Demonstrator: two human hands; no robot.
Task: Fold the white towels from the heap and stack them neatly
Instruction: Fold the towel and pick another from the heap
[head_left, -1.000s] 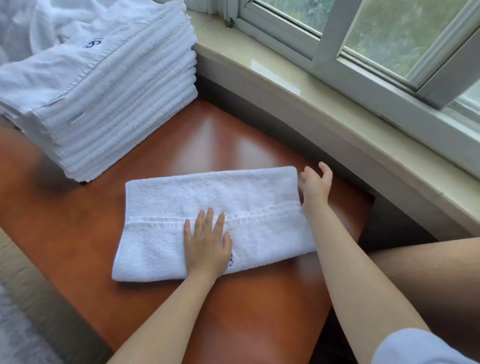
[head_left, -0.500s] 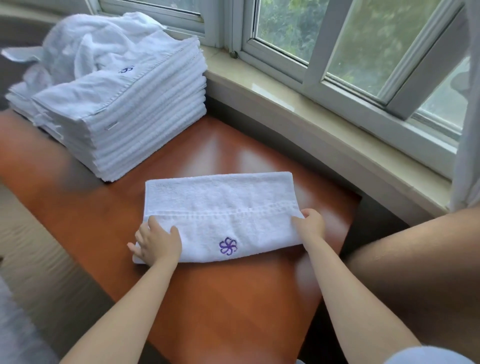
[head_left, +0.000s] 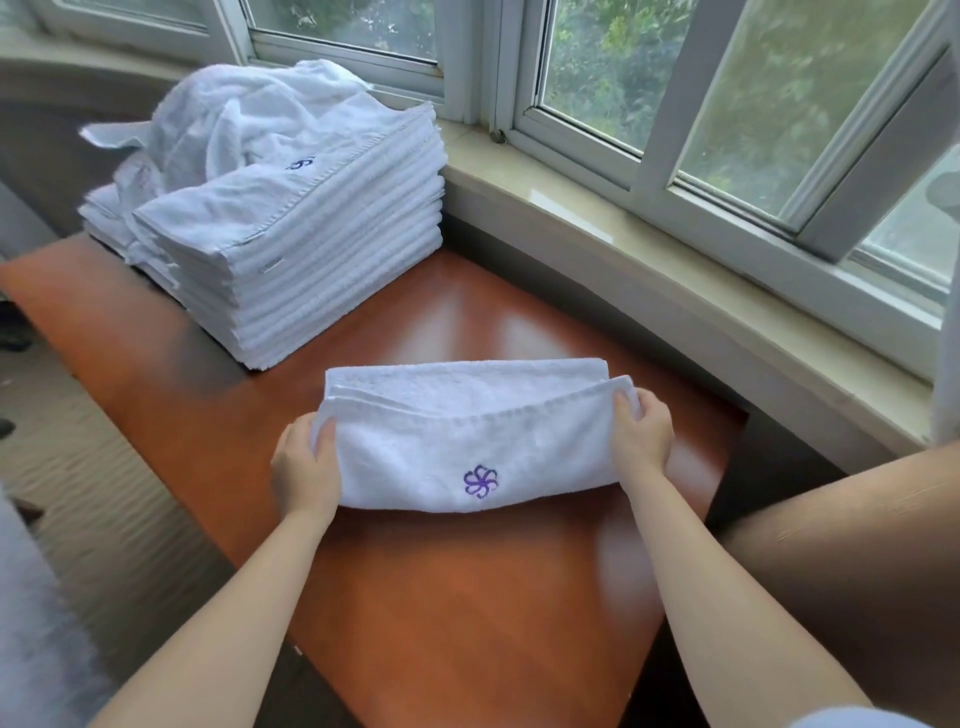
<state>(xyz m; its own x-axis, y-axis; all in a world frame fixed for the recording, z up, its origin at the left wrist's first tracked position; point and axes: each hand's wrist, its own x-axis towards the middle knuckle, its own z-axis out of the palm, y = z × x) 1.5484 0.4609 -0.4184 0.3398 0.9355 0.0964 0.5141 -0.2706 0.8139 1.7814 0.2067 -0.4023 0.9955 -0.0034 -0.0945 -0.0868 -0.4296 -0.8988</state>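
A white towel (head_left: 467, 431) with a purple flower emblem lies on the reddish wooden table (head_left: 467, 597), its near half lifted and curling toward the window. My left hand (head_left: 306, 467) grips the towel's left end. My right hand (head_left: 641, 441) grips the right end. At the back left stands a tall stack of folded white towels (head_left: 322, 270). Behind that stack lies the loose heap of white towels (head_left: 244, 124).
A stone window sill (head_left: 649, 249) and white window frames run along the far and right side. My bare knee (head_left: 857, 545) is at the right, next to the table. Carpeted floor (head_left: 78, 441) lies to the left.
Both hands went to the towel's two ends, took hold of the near edge and lifted it, folding it toward the window. The camera view tilted up.
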